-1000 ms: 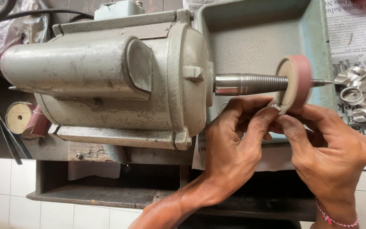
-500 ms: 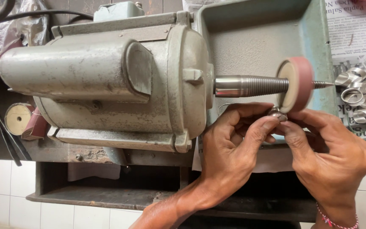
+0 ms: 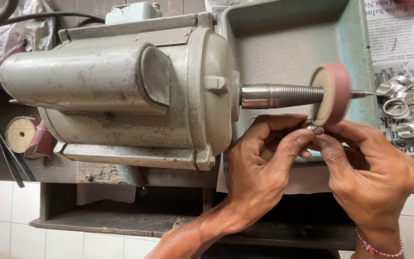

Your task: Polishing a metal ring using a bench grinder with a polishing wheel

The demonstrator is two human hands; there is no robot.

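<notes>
1. Two hands, the left hand (image 3: 259,163) and right hand (image 3: 370,168), pinch a small metal ring (image 3: 314,127) between fingertips, which hide most of it.
2. Its facing cannot be made out.
3. It touches the lower rim of the pink polishing wheel (image 3: 332,94), whose tapered spindle (image 3: 283,96) runs left-right from the grey motor (image 3: 120,91).

Soft even daylight, sharp focus

Dark table (image 3: 120,218) laden with a grey motor (image 3: 120,96), a metal tray (image 3: 283,43), newspaper (image 3: 403,43) (silver rings (image 3: 408,103) heaped on it).
</notes>
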